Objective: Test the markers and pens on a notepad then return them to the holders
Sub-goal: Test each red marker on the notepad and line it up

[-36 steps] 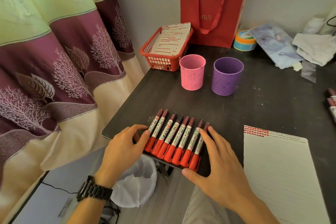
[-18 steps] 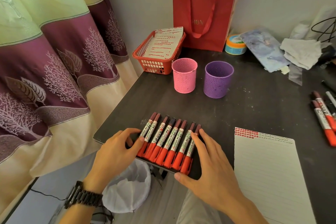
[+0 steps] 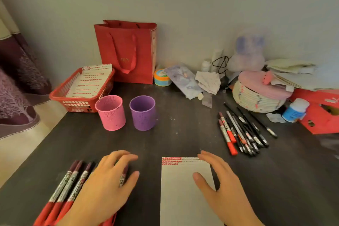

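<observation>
A row of red markers [image 3: 64,187] lies at the near left of the dark table [image 3: 183,134]. My left hand [image 3: 106,185] rests flat over the right part of that row, fingers spread, hiding several markers. The white notepad [image 3: 181,194], with red test marks along its top edge, lies near the front centre. My right hand [image 3: 220,187] hovers open over the notepad's right edge, holding nothing. The pink holder [image 3: 111,113] and the purple holder [image 3: 143,113] stand upright side by side further back. Two red markers and several black pens [image 3: 242,132] lie loose at the right.
A red basket [image 3: 60,95] with a marked sheet sits at the back left, a red paper bag [image 3: 128,51] behind the holders. A woven basket [image 3: 256,99], a white bottle [image 3: 295,109], a red box [image 3: 322,113] and papers crowd the back right. A curtain hangs left.
The view has swung right and up. My right hand left the marker row and moved over the notepad. My left hand now lies on the row's right part.
</observation>
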`<state>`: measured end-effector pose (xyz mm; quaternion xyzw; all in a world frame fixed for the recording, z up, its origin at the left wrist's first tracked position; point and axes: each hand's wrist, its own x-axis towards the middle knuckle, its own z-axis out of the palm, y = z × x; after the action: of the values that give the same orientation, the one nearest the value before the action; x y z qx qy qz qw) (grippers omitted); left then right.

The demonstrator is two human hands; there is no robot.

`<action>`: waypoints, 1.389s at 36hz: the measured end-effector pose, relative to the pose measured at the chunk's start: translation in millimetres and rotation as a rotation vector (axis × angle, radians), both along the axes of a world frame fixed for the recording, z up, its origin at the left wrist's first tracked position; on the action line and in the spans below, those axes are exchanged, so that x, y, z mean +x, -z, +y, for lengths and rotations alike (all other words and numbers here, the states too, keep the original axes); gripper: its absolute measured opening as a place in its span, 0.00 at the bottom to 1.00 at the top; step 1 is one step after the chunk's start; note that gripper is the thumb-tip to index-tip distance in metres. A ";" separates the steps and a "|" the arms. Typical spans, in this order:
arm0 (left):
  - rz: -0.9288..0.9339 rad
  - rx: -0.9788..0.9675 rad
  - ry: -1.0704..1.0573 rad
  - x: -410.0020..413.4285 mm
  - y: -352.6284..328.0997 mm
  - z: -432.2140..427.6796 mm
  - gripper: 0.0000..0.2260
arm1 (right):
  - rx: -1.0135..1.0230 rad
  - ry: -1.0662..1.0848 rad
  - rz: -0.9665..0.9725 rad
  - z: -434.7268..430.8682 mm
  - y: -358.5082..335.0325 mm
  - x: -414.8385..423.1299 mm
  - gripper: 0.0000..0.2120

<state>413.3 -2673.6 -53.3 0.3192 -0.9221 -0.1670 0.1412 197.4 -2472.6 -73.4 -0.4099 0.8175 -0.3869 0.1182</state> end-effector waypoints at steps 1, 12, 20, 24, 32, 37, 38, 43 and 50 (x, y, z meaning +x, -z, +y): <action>-0.015 0.020 0.068 -17.2 0.7 5.6 0.16 | 0.031 0.045 0.044 12.1 1.1 -13.4 0.20; -0.142 -0.024 0.495 -201.2 13.3 73.2 0.17 | 0.347 0.224 0.239 69.3 38.5 -65.4 0.24; -0.236 -0.126 0.510 -262.2 20.2 90.9 0.13 | 0.297 0.256 0.166 68.0 45.0 -75.7 0.18; -0.251 -0.051 0.448 -269.8 20.0 90.3 0.12 | 0.302 0.264 0.155 68.2 44.4 -76.5 0.17; -0.210 -0.019 0.366 -256.3 15.7 78.2 0.07 | 0.284 0.262 0.153 67.8 41.6 -76.7 0.15; 0.050 0.465 0.179 -229.1 2.9 68.7 0.00 | 0.238 0.292 0.150 68.5 40.1 -74.3 0.13; 0.127 0.596 0.137 -220.0 -0.2 68.6 0.01 | 0.223 0.304 0.156 69.0 39.1 -72.9 0.12; 0.362 0.886 0.034 -158.9 -6.3 84.9 0.04 | 0.047 0.376 0.007 68.2 25.7 -62.6 0.09; 0.230 0.491 0.037 -87.4 4.7 133.5 0.12 | -0.500 0.415 -0.705 42.7 -0.6 0.0 0.25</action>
<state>325.9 -2540.1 -58.0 0.3060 -0.8377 -0.4230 0.1603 197.4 -2429.9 -72.8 -0.0974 0.6739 -0.7027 0.2063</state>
